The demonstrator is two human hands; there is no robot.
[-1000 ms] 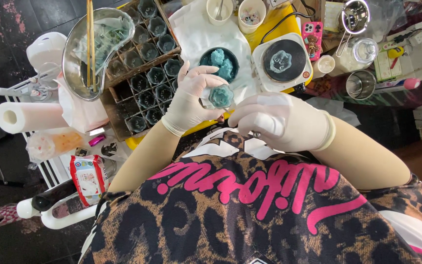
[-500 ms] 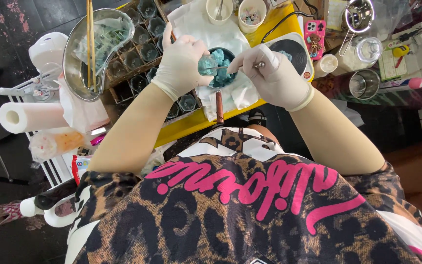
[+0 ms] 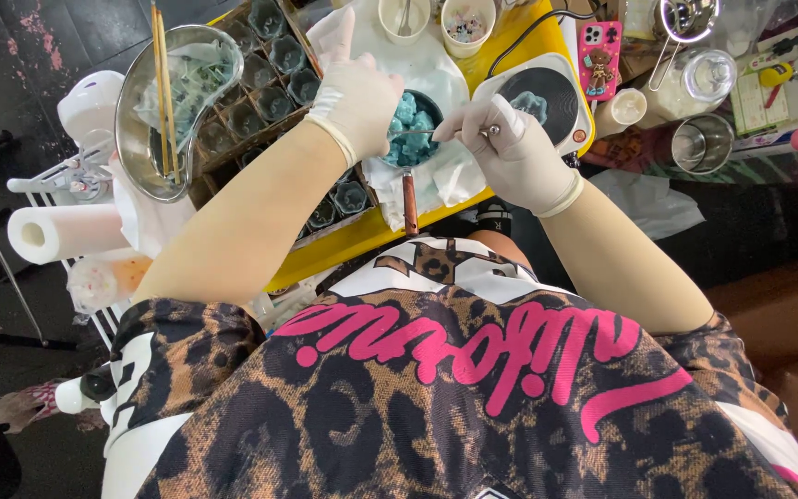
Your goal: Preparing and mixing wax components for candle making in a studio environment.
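Teal chunks [image 3: 410, 122] fill a small pan [image 3: 408, 185] on the yellow worktop [image 3: 344, 254]. Gloved left hand [image 3: 357, 92] loosely curled over the pan; grasp unclear. Gloved right hand [image 3: 510, 148] pinches a thin metal tool [image 3: 422, 132].

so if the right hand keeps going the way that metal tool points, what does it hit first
Most likely the blue chunks in the small pan: the right hand aims its thin metal tool left at them. The left hand lies just beyond; depth is unclear.
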